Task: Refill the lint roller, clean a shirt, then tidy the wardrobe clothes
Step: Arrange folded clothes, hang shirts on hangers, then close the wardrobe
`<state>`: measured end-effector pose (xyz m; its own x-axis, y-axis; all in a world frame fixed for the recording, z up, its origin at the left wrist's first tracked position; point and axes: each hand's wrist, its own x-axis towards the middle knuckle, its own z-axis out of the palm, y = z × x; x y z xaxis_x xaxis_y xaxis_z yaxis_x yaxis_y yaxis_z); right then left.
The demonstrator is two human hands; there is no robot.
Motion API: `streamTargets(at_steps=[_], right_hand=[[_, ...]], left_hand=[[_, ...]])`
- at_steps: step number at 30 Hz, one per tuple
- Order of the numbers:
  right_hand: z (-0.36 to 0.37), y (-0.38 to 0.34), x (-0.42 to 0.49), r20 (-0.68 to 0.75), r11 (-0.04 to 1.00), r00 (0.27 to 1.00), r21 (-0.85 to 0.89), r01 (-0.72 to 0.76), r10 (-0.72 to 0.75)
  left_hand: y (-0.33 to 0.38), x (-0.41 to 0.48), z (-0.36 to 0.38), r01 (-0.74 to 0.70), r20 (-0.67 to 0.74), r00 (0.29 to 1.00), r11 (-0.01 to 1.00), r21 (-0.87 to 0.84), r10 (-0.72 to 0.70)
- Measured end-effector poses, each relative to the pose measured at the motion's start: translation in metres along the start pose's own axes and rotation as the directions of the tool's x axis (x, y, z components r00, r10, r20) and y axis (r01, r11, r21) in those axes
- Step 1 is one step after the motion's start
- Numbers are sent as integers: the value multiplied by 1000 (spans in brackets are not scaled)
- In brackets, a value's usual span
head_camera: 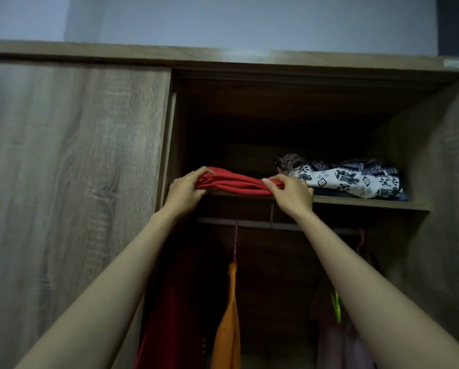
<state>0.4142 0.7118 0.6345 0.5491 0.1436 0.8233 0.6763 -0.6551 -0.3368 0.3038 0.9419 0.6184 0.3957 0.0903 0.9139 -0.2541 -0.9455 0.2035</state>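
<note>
On upper shelf (356,203): left hand (187,189), right hand (292,194) both clamped around folded red garment (236,183) ends.

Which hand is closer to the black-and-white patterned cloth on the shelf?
Right. The right hand grips the red garment right beside the patterned cloth; the left hand holds the garment's far end.

You face a pale grey wall (249,20) up top. On your left, a wood-grain sliding door (71,182) stands shut. Under the shelf (369,203) runs a metal rail (255,224) carrying a pink hanger (236,235); a green peg (336,307) hangs lower right.
</note>
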Motion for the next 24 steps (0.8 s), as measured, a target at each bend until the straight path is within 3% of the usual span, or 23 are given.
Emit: streamTargets(at_steps=[3,7,10,13,17,20,24], right_hand=[[-3,-2,-3,-40,968,998,246,48,-39],[-10,-12,-18,-177,838,983,527,137,-49],[-16,-20,-32,-274,729,962,660,181,10],[-29,-30,-42,-310,605,946,771,196,89],[-65,-48,-54,-384,522,914,811,264,134],[-92,-60,-64,-464,562,880,757,334,102],[-117,-67,-84,-516,589,854,713,380,73]], left_hand=[[5,-1,0,69,-20,997,986,-149,-73],[18,-4,-2,8,-76,996,937,-349,-37],[39,-11,-6,-18,-39,999,825,-565,-5],[62,-15,-18,-51,-62,998,786,-616,16],[99,-18,-42,-134,-162,986,742,-657,34],[131,-23,-55,-148,-252,966,682,-717,-56],[162,-35,-65,-130,-330,931,702,-701,-157]])
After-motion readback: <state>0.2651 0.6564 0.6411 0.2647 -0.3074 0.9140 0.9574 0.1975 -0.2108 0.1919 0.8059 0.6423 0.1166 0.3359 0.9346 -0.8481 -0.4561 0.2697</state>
